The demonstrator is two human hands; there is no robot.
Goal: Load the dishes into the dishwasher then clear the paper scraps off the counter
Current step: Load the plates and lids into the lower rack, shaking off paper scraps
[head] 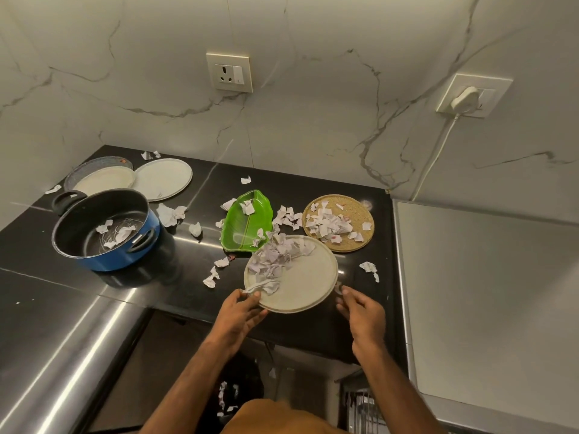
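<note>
My left hand [239,314] grips the near-left rim of a round cream plate [308,283], thumb on top, tilting it up off the black counter [188,286]. A heap of torn paper scraps [275,261] lies on the plate's left half. My right hand [363,311] hovers just right of the plate with relaxed fingers, holding nothing. A green leaf-shaped dish [244,223] and a woven round tray [340,222] behind the plate carry scraps. A blue pot [106,230] at the left has scraps inside. Two cream plates [163,180] lie at the back left.
Loose scraps are scattered over the counter between the pot and the woven tray. A white appliance top [488,292] borders the counter on the right. A dark bin with scraps [232,399] stands on the floor below. Wall sockets [230,72] sit above, one with a plug and cord.
</note>
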